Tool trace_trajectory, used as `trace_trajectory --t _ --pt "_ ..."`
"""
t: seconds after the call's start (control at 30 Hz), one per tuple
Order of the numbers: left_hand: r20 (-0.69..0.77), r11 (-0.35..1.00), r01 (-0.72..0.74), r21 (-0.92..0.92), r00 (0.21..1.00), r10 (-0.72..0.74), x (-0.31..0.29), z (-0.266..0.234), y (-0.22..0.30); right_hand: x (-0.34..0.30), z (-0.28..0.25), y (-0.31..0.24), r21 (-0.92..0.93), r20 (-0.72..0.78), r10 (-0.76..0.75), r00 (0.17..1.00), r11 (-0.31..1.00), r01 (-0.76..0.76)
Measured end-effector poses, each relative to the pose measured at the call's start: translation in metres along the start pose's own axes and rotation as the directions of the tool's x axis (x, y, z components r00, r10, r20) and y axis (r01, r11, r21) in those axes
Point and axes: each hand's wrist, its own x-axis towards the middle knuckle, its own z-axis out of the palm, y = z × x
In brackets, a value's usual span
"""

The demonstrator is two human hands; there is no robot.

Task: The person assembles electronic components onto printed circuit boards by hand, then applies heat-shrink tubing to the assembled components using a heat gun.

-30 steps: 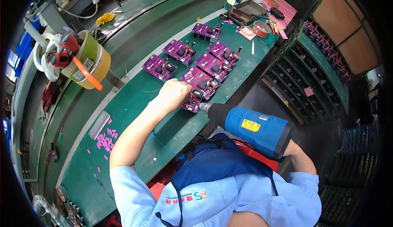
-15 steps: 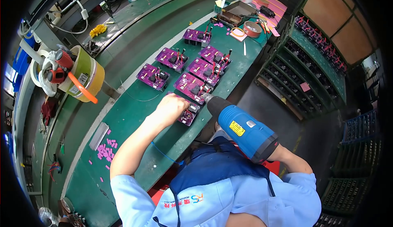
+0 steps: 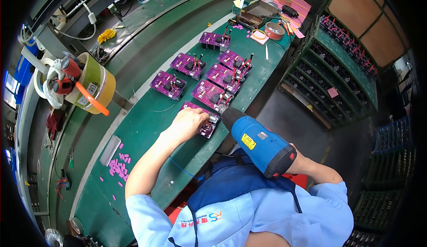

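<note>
My right hand (image 3: pixel 303 161) is closed round the handle of a blue heat gun (image 3: pixel 255 140), which hides most of its fingers. The gun's black front end and metal nozzle point up-left, toward the right edge of the nearest purple circuit board (image 3: pixel 205 132). Over that board my left hand (image 3: pixel 190 123) is bent with its fingers pinched downward; what lies between them is hidden. Just beyond, touching or nearly so, is another purple circuit board (image 3: pixel 207 92) with black parts and wires.
Several more purple boards (image 3: pixel 168 85) stand farther along the green bench (image 3: pixel 147 167). Small pink pieces (image 3: pixel 118 168) lie scattered at left beside a grey metal strip (image 3: pixel 110 150). A yellow bucket (image 3: pixel 103 91) hangs left. At right stands a rack (image 3: pixel 320 87) of boards.
The heat gun has swung slightly down and left, its nozzle staying near the board's edge. My left hand remains on the nearest board; the view has shifted a little.
</note>
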Motion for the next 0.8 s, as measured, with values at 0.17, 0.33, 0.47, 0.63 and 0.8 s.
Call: trace_trajectory --t 0.17,0.33,0.47,0.63,0.8 --pt "-0.140 0.993 -0.028 -0.114 0.990 0.012 -0.002 0.003 0.000 -0.013 -0.002 0.010 0.006 -0.055 -0.002 0.999 1.000 0.003" --pt "-0.094 0.993 -0.010 -0.118 0.996 -0.002 0.003 -0.002 0.001 -0.019 0.000 0.026 0.086 -0.095 -0.066 0.993 0.993 0.075" --pt "-0.122 0.983 0.056 -0.174 0.990 -0.077 0.020 -0.012 0.000 -0.018 0.001 0.027 0.151 -0.106 -0.004 0.994 0.988 0.020" --pt "-0.294 0.992 -0.019 -0.122 0.956 -0.018 0.065 0.000 -0.004 -0.023 0.007 0.057 0.113 -0.088 0.013 0.996 0.994 -0.003" --pt "-0.016 0.999 -0.034 -0.010 0.999 0.034 0.092 0.012 -0.005 -0.026 0.012 0.081 0.095 -0.018 0.069 0.997 0.993 -0.067"
